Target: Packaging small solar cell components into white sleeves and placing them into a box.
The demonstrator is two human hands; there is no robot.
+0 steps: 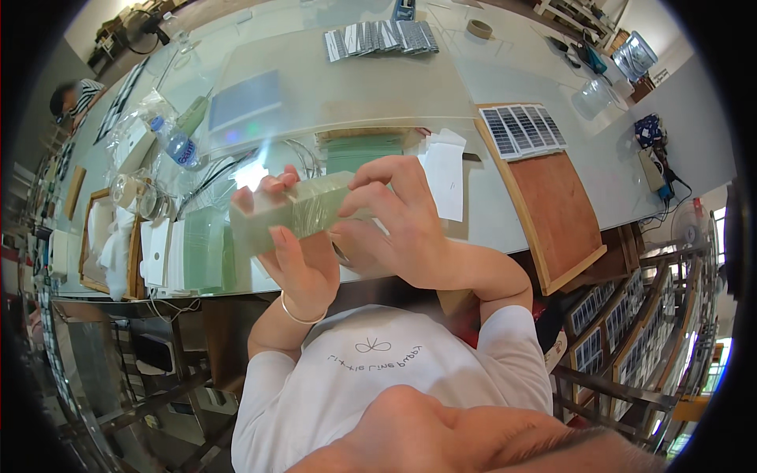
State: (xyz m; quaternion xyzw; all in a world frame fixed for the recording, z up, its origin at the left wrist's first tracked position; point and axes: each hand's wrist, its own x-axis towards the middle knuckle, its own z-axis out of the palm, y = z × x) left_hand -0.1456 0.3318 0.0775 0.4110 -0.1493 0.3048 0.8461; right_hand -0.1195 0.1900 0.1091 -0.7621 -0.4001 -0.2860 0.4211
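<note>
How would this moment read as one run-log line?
left hand: holding pale green block | right hand: at block's right end | nearby: blue-capped bottle, wooden-framed board

Pale green block, elongated, box-shaped, translucent, glossy creased clear film over its right part, held obliquely above the worktop, left part between thumb and fingers of the left hand, right end at the right hand

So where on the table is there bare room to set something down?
Right side: the glass tabletop between the wooden-framed board and the power strip; also between that board and the brown tape roll. Crowded: the left, with a water bottle, white sheets and pale-green sheets.
</note>
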